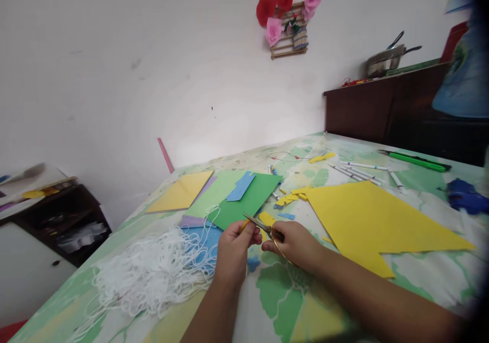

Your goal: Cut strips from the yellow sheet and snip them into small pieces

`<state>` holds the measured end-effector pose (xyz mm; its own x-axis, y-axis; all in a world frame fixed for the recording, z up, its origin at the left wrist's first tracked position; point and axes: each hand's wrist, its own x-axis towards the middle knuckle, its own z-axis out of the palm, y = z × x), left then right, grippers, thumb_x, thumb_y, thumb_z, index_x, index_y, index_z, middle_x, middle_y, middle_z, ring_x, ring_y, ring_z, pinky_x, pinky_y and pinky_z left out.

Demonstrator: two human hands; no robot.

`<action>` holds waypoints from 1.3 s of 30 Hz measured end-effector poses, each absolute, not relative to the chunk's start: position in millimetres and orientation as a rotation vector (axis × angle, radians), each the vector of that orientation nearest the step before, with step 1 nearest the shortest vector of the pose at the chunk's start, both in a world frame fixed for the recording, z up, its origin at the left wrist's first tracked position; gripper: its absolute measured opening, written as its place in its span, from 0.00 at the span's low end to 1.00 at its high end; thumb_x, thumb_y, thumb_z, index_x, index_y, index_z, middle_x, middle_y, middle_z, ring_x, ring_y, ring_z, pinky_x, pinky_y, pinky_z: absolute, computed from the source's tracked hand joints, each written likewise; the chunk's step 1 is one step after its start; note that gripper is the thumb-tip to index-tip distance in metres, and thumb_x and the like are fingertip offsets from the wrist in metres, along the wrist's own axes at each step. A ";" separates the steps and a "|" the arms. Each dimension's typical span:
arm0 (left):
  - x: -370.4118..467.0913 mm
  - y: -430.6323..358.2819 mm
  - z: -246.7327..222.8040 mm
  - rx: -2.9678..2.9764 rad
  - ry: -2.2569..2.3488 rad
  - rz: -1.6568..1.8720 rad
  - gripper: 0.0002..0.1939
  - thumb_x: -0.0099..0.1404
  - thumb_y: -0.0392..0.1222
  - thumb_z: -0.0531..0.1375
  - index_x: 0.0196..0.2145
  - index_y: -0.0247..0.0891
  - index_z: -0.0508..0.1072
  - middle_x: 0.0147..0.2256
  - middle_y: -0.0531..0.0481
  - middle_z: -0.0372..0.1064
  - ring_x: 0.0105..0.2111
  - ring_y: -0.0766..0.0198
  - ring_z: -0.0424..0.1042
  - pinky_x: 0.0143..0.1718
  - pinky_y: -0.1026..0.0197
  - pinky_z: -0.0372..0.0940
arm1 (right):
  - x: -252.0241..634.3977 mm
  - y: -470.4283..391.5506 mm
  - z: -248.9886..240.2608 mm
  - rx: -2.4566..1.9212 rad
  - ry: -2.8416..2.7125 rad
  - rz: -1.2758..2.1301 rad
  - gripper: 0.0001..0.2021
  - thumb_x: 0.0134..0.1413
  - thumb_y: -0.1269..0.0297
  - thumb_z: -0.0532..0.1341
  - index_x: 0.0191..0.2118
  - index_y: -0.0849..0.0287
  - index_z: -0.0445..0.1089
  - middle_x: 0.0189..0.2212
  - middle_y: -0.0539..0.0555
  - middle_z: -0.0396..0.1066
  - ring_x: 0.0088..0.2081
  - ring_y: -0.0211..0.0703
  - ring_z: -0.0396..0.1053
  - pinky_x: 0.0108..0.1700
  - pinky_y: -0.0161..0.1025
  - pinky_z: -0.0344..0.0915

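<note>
Near the middle of the table, my left hand [237,246] pinches a small yellow piece [243,225] between thumb and fingers. Close on its right, my right hand [296,243] is closed round the handles of a pair of scissors [263,225]. The scissor blades point up and left, beside the yellow piece. Beyond my hands lies a dark green sheet [248,200] with a blue strip [241,187] on it. Yellow scraps [288,199] lie just past the scissors. A large yellow sheet [367,220] with a cut-out edge is at the right.
A tangled heap of white cord [148,271] lies left of my left hand. Yellow sheets [181,192] are stacked behind it. White markers [359,172], a green cutter [418,161] and a dark blue object [466,196] lie at the right. The wall borders the table's back.
</note>
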<state>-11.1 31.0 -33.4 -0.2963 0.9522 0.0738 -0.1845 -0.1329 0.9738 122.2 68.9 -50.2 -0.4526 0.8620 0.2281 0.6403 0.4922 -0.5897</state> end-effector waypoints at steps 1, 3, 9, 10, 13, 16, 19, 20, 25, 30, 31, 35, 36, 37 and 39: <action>-11.0 30.8 -33.2 0.980 1.203 1.589 0.08 0.47 0.41 0.61 0.21 0.32 0.69 0.18 0.54 0.66 0.18 0.71 0.65 0.21 0.67 0.62 | 122.5 69.0 -49.9 -1.236 -2.235 0.584 0.17 0.39 0.50 0.59 0.19 0.59 0.58 0.16 0.45 0.57 0.20 0.33 0.51 0.20 0.30 0.43; -10.9 30.5 -33.1 0.977 1.194 1.589 0.08 0.47 0.41 0.61 0.21 0.32 0.69 0.18 0.54 0.66 0.18 0.71 0.65 0.21 0.67 0.62 | 122.7 69.3 -49.7 -1.235 -2.233 0.575 0.17 0.39 0.50 0.59 0.18 0.59 0.58 0.16 0.45 0.57 0.20 0.33 0.52 0.20 0.30 0.43; -10.6 29.8 -33.4 0.935 1.197 1.588 0.08 0.48 0.41 0.60 0.22 0.32 0.70 0.18 0.53 0.67 0.18 0.70 0.66 0.22 0.65 0.63 | 123.5 70.2 -51.7 -1.204 -2.234 0.540 0.19 0.40 0.47 0.57 0.18 0.59 0.56 0.16 0.45 0.56 0.20 0.32 0.51 0.20 0.30 0.43; -10.8 29.9 -33.6 0.934 1.199 1.591 0.08 0.47 0.41 0.60 0.23 0.32 0.70 0.18 0.53 0.67 0.18 0.70 0.66 0.22 0.65 0.63 | 123.7 69.9 -52.1 -1.187 -2.233 0.534 0.19 0.41 0.47 0.56 0.19 0.59 0.56 0.16 0.45 0.56 0.20 0.32 0.51 0.21 0.30 0.43; -12.2 30.5 -34.6 0.944 1.184 1.614 0.08 0.48 0.40 0.60 0.23 0.32 0.70 0.18 0.53 0.67 0.18 0.70 0.66 0.22 0.66 0.63 | 124.3 68.6 -53.1 -1.154 -2.235 0.519 0.20 0.42 0.45 0.55 0.20 0.59 0.56 0.17 0.46 0.56 0.20 0.33 0.51 0.21 0.30 0.43; -13.5 30.9 -34.9 0.939 1.182 1.634 0.08 0.48 0.41 0.60 0.23 0.31 0.70 0.18 0.52 0.67 0.18 0.70 0.66 0.22 0.66 0.63 | 124.2 68.1 -53.9 -1.167 -2.247 0.518 0.19 0.41 0.46 0.55 0.21 0.59 0.56 0.17 0.46 0.57 0.20 0.33 0.51 0.21 0.30 0.43; -13.3 30.7 -34.3 0.938 1.203 1.626 0.09 0.48 0.42 0.60 0.23 0.31 0.70 0.19 0.52 0.68 0.19 0.69 0.67 0.24 0.65 0.64 | 123.8 68.6 -54.2 -1.188 -2.248 0.525 0.18 0.41 0.47 0.56 0.21 0.59 0.57 0.18 0.46 0.57 0.20 0.33 0.50 0.21 0.30 0.42; -12.9 30.5 -34.2 0.941 1.209 1.620 0.09 0.47 0.42 0.60 0.23 0.31 0.70 0.19 0.51 0.68 0.19 0.69 0.67 0.24 0.65 0.64 | 123.7 68.8 -54.1 -1.193 -2.248 0.527 0.18 0.41 0.47 0.56 0.21 0.59 0.57 0.18 0.46 0.57 0.20 0.33 0.50 0.21 0.30 0.42; -10.8 30.3 -35.1 0.950 1.223 1.592 0.09 0.46 0.42 0.61 0.22 0.32 0.71 0.20 0.51 0.69 0.19 0.68 0.67 0.25 0.64 0.64 | 123.8 69.4 -52.8 -1.210 -2.256 0.545 0.19 0.41 0.46 0.55 0.21 0.59 0.57 0.18 0.47 0.57 0.20 0.33 0.51 0.21 0.30 0.43; -11.0 30.4 -36.0 0.958 1.231 1.590 0.09 0.46 0.42 0.61 0.22 0.32 0.71 0.20 0.51 0.69 0.19 0.68 0.68 0.25 0.64 0.64 | 123.9 70.0 -52.1 -1.198 -2.271 0.575 0.18 0.42 0.47 0.56 0.21 0.59 0.58 0.18 0.46 0.58 0.20 0.33 0.51 0.21 0.30 0.43; -11.1 30.2 -35.6 0.958 1.235 1.589 0.09 0.46 0.42 0.61 0.22 0.32 0.71 0.20 0.51 0.69 0.19 0.68 0.68 0.25 0.64 0.64 | 123.8 70.1 -52.0 -1.197 -2.275 0.575 0.18 0.42 0.48 0.56 0.21 0.59 0.58 0.18 0.46 0.57 0.20 0.33 0.51 0.21 0.30 0.43; -10.6 29.4 -33.7 0.934 1.245 1.596 0.10 0.46 0.42 0.61 0.23 0.31 0.70 0.19 0.52 0.68 0.19 0.69 0.67 0.23 0.65 0.64 | 123.5 69.9 -51.9 -1.209 -2.283 0.561 0.18 0.42 0.48 0.56 0.20 0.59 0.58 0.17 0.46 0.57 0.20 0.33 0.51 0.21 0.30 0.44; -10.4 29.2 -33.3 0.933 1.245 1.593 0.09 0.46 0.42 0.61 0.23 0.32 0.70 0.19 0.52 0.68 0.19 0.69 0.67 0.23 0.65 0.63 | 123.6 70.0 -51.9 -1.213 -2.284 0.560 0.18 0.42 0.48 0.56 0.20 0.59 0.58 0.17 0.46 0.57 0.20 0.33 0.51 0.21 0.30 0.44; -10.3 29.0 -33.0 0.934 1.247 1.593 0.09 0.46 0.42 0.61 0.23 0.32 0.70 0.19 0.52 0.68 0.19 0.69 0.66 0.23 0.65 0.63 | 123.8 70.0 -52.0 -1.215 -2.286 0.562 0.18 0.42 0.48 0.56 0.20 0.59 0.58 0.17 0.46 0.57 0.20 0.33 0.51 0.21 0.30 0.44; -10.3 28.9 -32.7 0.947 1.244 1.590 0.09 0.47 0.42 0.61 0.23 0.32 0.70 0.19 0.53 0.68 0.18 0.70 0.66 0.22 0.66 0.63 | 124.1 70.2 -52.1 -1.214 -2.290 0.569 0.18 0.42 0.48 0.57 0.20 0.59 0.58 0.17 0.45 0.57 0.20 0.33 0.51 0.20 0.30 0.44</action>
<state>-10.3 28.9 -32.7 -0.3218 0.9457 0.0469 -0.1817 -0.1103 0.9771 124.1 70.2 -52.1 -0.4888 0.8442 0.2200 0.6431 0.5191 -0.5629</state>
